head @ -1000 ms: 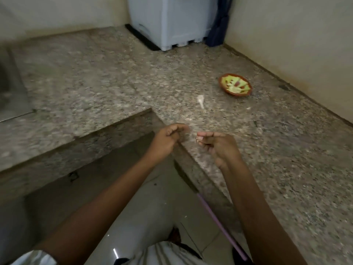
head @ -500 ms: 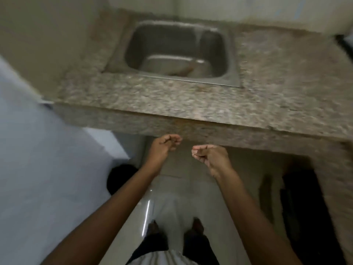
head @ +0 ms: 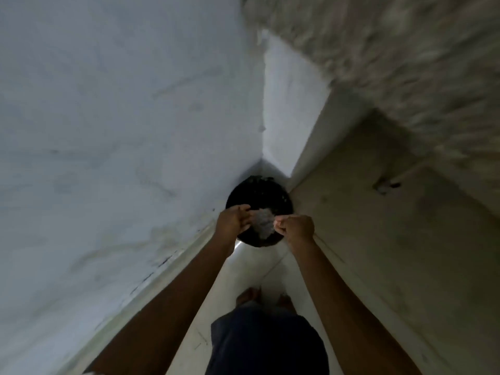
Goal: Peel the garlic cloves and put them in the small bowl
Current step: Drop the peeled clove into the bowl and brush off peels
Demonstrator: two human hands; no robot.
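Garlic cloves and the small bowl are nowhere in view; what I see is a corner of the room. A pale wall (head: 108, 131) fills the whole left of the frame, and a blurred stone counter (head: 405, 63) overhangs the upper right. A narrow strip of light floor (head: 257, 266) runs between them toward the centre.

A round dark bin (head: 259, 193) sits tight in that corner at mid-frame. My left hand (head: 231, 221) and right hand (head: 297, 230) hover just above its near rim, a little apart, both with fingers curled inward. A pale clump (head: 262, 224), probably garlic skin, shows between them over the bin's mouth. I cannot tell whether either hand grips it or whether it is loose.

I judge this a shedding of peel. To do it well I would keep both hands over the dark opening, rub the fingertips so clinging flakes fall inside, and hold on to any clove.

Room is tight: wall close on the left, cabinet face on the right, counter edge overhead. The only free way out is straight back along the floor strip.
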